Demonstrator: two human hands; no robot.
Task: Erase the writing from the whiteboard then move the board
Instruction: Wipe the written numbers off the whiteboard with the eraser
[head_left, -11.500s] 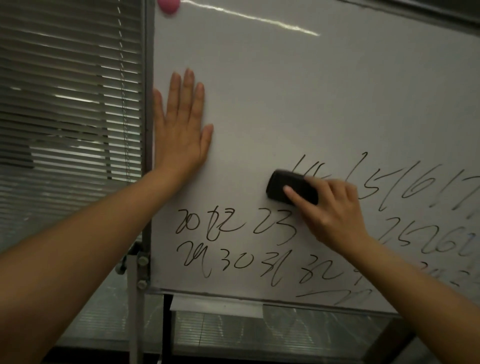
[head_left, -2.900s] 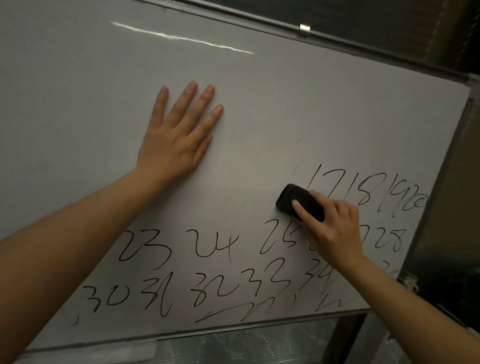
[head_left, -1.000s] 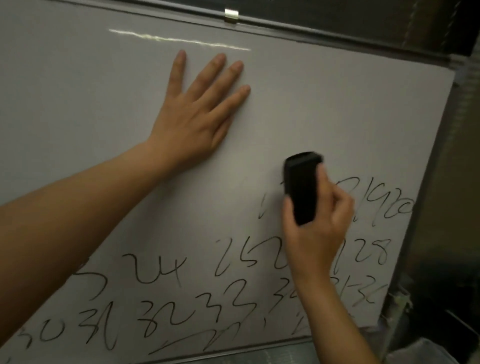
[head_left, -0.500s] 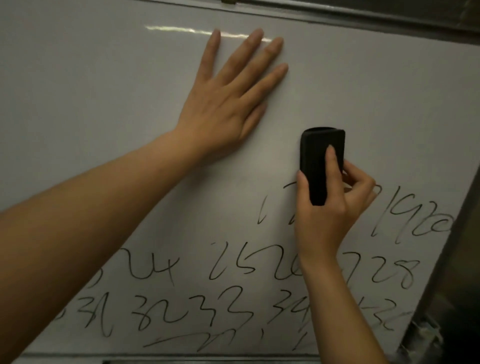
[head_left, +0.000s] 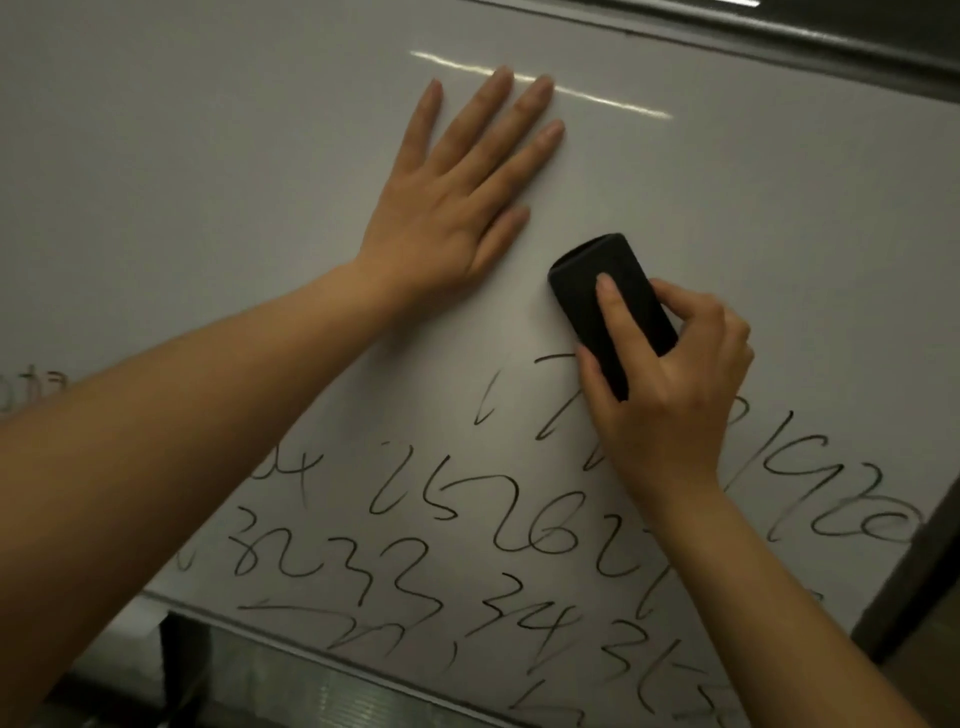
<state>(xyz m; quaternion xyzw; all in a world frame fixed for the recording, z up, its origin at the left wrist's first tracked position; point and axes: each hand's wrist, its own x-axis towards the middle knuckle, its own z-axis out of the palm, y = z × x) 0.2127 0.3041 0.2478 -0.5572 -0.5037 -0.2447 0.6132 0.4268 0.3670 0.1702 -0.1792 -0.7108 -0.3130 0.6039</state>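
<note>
Black eraser (head_left: 613, 306) in right hand (head_left: 670, 395), left hand (head_left: 452, 208) flat on whiteboard (head_left: 208, 156)

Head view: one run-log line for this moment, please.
left hand flat on whiteboard | right hand holds eraser | writing remains

Looks like an office or meeting room. Large framed whiteboard (head_left: 727, 218) fills the view, handwritten numbers (head_left: 519, 525) in black marker across the 6 o'clock half, a strip-light reflection (head_left: 597, 98) near 12 o'clock. Dark metal frame edge (head_left: 831, 36) toward 1 o'clock. Rest too dim to tell.
</note>
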